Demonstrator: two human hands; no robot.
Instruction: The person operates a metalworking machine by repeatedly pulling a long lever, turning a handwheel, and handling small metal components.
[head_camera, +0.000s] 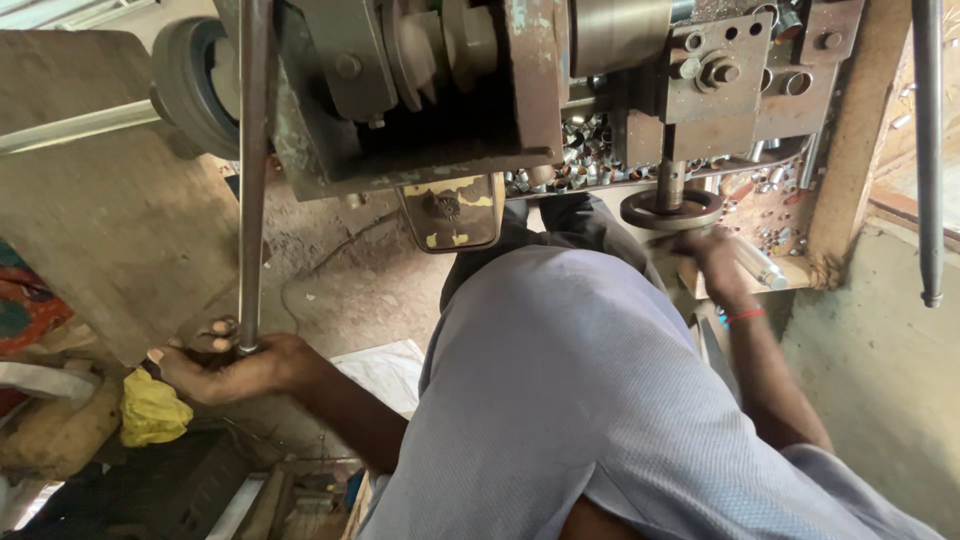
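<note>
My left hand (232, 368) is wrapped around the lower end of a long steel lever bar (251, 170) that rises to the worn green press machine (480, 90) above. My right hand (708, 255) reaches under the press head, right below the round die ring (668, 211) on the vertical ram shaft (669, 170); it is blurred, and a shiny metal tube (760, 265) lies just beside it. Whether the fingers grip a piece is unclear. My grey-shirted torso (580, 400) fills the middle of the view.
Several small shiny metal pieces (585, 150) lie heaped in the machine's tray. A yellow cloth (150, 410) sits on the dirt floor at left, beside a wooden board (100, 230). A second steel rod (928, 150) hangs at far right near a wooden post (850, 140).
</note>
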